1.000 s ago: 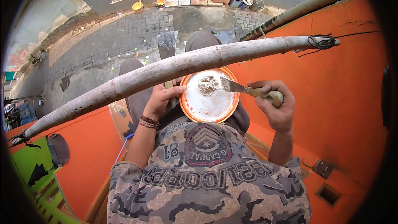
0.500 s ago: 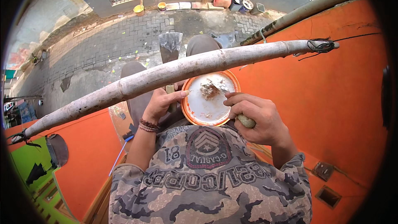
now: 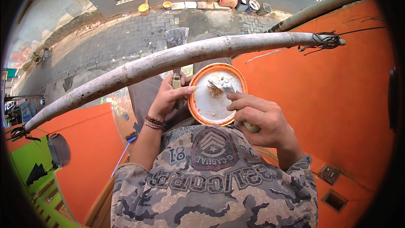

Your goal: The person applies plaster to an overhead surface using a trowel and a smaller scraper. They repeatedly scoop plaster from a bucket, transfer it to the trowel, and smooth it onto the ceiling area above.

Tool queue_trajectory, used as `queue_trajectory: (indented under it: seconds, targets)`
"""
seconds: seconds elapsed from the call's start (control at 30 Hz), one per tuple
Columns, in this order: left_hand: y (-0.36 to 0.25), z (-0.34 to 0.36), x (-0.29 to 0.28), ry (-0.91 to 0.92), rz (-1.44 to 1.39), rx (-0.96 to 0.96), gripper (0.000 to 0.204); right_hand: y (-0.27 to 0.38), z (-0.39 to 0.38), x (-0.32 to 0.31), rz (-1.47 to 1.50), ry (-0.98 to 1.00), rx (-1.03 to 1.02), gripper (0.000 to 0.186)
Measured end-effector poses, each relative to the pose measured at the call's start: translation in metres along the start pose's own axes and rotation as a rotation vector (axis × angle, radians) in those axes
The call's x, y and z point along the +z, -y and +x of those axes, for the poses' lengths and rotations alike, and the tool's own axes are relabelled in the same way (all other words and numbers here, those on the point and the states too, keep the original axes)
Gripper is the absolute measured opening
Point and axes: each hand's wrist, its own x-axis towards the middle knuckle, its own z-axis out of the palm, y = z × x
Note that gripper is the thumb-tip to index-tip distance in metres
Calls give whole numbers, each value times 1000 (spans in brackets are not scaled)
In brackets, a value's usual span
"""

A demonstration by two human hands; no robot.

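My left hand (image 3: 163, 98) is closed around the pale handle of a wide putty knife (image 3: 177, 85), whose blade points away beyond the bamboo pole. The same hand's thumb lies on the rim of a round, orange-edged lid (image 3: 193, 106), which is white inside. Whitish paste with a brownish lump (image 3: 217, 89) sits on the upper half of the lid. In my right hand (image 3: 265, 118) is a smaller putty knife (image 3: 228, 89), gripped by its rounded handle, with its blade at the lump. Part of the wide knife's shank is behind the pole.
A bamboo pole (image 3: 168, 61) crosses in front of me, tied at both ends; another pole (image 3: 320, 9) slopes at the upper right. Orange wall (image 3: 337, 101) stands on the right. A blue-handled brush (image 3: 122, 156) is at the left. Buckets, including a yellow one (image 3: 144, 9), stand far below.
The lid and the wide putty knife have shifted slightly right. The smaller knife's blade has moved over the paste, and the lump looks flatter and browner. Both hands keep their grips.
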Motion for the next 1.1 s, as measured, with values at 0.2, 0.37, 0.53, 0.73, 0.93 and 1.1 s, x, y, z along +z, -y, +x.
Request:
queue_trajectory:
  seconds: [0.2, 0.37, 0.53, 0.73, 0.93, 1.1]
  targets:
    - [10, 3, -9, -19, -71, -37, 32, -10, -7, 22, 51, 189, -119, 20]
    - [17, 5, -12, -34, -162, -32, 31, -15, -12, 6, 126, 237, -116, 24]
    - [15, 12, -13, -39, -122, -44, 31, -28, -12, 12, 200, 180, -78, 28]
    - [21, 15, -23, -73, -79, -21, 29, -40, -36, -13, 341, -4, 84, 23]
    - [13, 13, -16, -67, -102, -53, 29, -83, -65, 24, 1116, -553, 438, 22]
    - [22, 12, -27, -81, -60, -46, 30, -103, -91, 44, 1373, -804, 697, 23]
